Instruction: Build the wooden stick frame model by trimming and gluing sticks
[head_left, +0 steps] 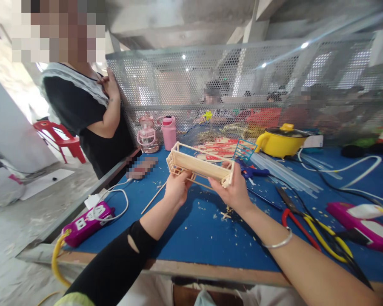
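A small wooden stick model [201,165], with a flat panel and railing-like ends, is held above the blue table between both hands. Around its lower left end my left hand [178,187] is closed. The right end is gripped by my right hand [231,187], thumb in front and the other fingers partly hidden behind it. Behind my right hand lies a blue glue gun [253,170]. A loose thin stick [153,198] rests left of my left hand, and wood scraps [226,213] are scattered below the model.
Red-marked sticks [218,148], clear glue sticks [287,174] and a yellow pot [282,142] occupy the back. Pliers [322,231] and a purple power strip [364,225] lie right; another power strip [87,221] lies left. A person [89,110] stands beside the perforated metal screen [178,80].
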Available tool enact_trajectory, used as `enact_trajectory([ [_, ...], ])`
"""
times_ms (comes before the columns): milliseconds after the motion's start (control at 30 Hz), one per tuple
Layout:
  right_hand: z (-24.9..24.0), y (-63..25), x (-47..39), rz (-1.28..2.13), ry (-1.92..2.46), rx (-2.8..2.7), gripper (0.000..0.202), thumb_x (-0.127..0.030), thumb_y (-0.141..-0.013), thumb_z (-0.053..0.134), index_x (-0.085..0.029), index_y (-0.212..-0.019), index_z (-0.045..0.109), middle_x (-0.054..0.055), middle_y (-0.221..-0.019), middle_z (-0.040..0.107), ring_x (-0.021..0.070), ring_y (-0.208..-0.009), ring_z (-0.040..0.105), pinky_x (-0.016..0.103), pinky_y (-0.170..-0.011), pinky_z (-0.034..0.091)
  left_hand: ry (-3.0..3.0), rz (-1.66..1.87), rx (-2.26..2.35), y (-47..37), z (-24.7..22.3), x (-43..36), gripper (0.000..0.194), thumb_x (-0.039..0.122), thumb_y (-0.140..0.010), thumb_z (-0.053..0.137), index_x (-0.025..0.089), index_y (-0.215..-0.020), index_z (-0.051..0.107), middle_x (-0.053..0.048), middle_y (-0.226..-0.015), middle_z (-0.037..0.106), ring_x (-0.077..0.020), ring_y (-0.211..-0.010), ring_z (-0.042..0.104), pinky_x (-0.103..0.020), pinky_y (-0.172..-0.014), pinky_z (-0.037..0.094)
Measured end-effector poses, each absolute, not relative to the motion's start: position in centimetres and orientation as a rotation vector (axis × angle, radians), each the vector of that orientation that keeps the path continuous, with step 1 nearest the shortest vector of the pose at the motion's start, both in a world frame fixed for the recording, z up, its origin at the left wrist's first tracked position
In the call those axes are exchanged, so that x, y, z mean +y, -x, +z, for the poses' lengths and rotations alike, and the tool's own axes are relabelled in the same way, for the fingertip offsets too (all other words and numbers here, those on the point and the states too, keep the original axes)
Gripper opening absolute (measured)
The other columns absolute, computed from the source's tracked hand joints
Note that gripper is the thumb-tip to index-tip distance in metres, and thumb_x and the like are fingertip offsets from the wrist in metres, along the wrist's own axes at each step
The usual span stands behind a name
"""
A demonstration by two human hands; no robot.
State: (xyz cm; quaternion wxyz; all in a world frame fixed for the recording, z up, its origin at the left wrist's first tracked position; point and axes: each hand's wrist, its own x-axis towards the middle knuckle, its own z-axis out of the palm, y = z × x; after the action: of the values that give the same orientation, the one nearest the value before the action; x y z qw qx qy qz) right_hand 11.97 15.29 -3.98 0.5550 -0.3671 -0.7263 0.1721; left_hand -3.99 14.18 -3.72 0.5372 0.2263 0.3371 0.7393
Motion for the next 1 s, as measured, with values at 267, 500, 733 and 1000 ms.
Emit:
enact_trajectory([
  [267,-4.06,-11.91,15.23,0.379,0.842,-1.732,0.048,-0.037,-0.070,0.069,-0.021,-0.104,0.039,0.006,-0.095,0.056,0.0195,-0.076,0.059,0.035,-0.068,0.052,-0.588,1.797,0.850,3.69,-3.80,13.99,0.037,0.011,-0.054,0.075,0.017,-0.086,0.059,0.001,-0.080,0.066,-0.0122,-0.072,0.063,-0.028,-0.077,0.050],
  [500,-3.50,-11.80,15.18,0.436,0.846,-1.675,0.043,-0.036,-0.070,0.069,-0.022,-0.098,0.040,0.004,-0.085,0.059,0.0187,-0.073,0.059,0.034,-0.066,0.053,-0.642,1.779,0.853,3.63,-3.65,13.78,0.036,0.012,-0.052,0.073,0.015,-0.086,0.061,0.000,-0.081,0.067,-0.0133,-0.072,0.063,-0.029,-0.075,0.051],
  [733,-3.84,-12.00,15.19,0.386,0.847,-1.718,0.047,-0.038,-0.070,0.070,-0.021,-0.103,0.040,0.005,-0.092,0.059,0.0191,-0.076,0.060,0.033,-0.067,0.052,-0.613,1.792,0.856,3.69,-3.92,13.99,0.037,0.008,-0.054,0.071,0.016,-0.088,0.059,-0.001,-0.085,0.068,-0.0146,-0.076,0.065,-0.031,-0.077,0.051],
  [1000,-3.55,-12.06,15.23,0.389,0.846,-1.715,0.046,-0.038,-0.071,0.069,-0.022,-0.103,0.040,0.006,-0.095,0.058,0.0203,-0.079,0.061,0.035,-0.071,0.052,-0.614,1.786,0.826,3.85,-3.86,13.96,0.034,0.007,-0.057,0.068,0.017,-0.088,0.059,-0.001,-0.083,0.068,-0.0139,-0.075,0.065,-0.030,-0.077,0.052],
])
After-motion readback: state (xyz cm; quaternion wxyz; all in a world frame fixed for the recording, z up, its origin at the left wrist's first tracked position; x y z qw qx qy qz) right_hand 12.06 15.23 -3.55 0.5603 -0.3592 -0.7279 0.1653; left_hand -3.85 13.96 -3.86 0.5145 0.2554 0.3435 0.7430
